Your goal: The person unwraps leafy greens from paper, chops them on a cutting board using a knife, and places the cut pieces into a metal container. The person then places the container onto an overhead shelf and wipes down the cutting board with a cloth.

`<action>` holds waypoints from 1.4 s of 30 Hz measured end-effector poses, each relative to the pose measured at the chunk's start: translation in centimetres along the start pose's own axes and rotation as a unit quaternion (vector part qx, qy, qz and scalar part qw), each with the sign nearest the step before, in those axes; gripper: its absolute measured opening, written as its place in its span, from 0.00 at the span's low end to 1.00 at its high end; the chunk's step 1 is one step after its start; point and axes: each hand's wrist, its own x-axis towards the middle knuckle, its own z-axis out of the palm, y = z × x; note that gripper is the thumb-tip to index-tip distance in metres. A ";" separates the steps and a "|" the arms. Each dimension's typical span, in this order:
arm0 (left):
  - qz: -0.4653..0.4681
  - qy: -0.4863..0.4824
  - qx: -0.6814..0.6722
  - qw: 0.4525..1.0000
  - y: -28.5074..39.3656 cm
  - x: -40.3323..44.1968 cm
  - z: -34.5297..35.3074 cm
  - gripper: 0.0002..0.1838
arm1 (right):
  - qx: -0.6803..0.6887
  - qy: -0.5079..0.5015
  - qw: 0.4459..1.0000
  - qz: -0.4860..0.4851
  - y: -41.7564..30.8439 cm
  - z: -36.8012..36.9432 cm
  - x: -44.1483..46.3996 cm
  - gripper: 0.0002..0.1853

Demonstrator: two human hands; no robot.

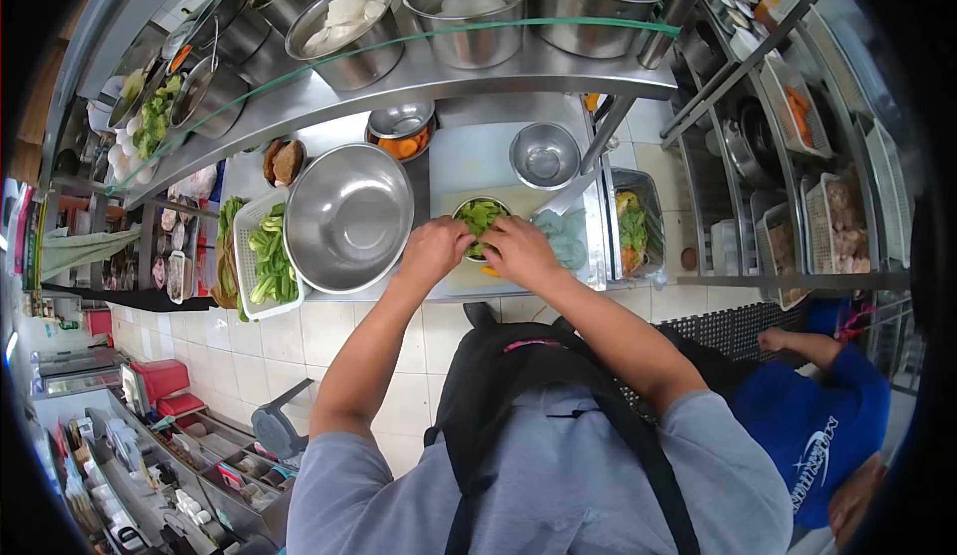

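A small round bowl of green leaf pieces [482, 214] stands on the cutting board [467, 155] in front of me. My left hand [437, 250] is at the bowl's left side, its fingertips pinched together on the leaves near the rim. From the right, my right hand [520, 252] reaches in, fingers curled down onto the same leaves. The exact pieces between the fingers are hidden. Close to my right hand are a knife [570, 192] with a broad blade and a crumpled translucent plastic bag [565, 239]. Some orange bits lie under the hands.
To the left are a large steel bowl [349, 218] and a white basket of greens [267, 261]. A small steel bowl [545, 154] sits at the board's back. A steel shelf [439, 79] with pots crosses overhead. A person in a blue shirt [837, 435] is at the right.
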 end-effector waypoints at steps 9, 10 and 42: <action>0.067 -0.044 0.050 0.996 -0.6 -1.2 0.2 0.08 | 0.035 0.003 0.995 0.094 0.6 0.6 0.4 0.08; 0.049 -0.074 0.018 0.996 -0.9 -1.0 0.2 0.09 | 0.034 0.003 0.995 0.094 0.8 0.6 0.3 0.08; -0.045 -0.046 -0.046 0.997 -1.0 0.6 0.6 0.23 | 0.636 0.027 0.710 0.303 3.0 -1.3 0.9 0.11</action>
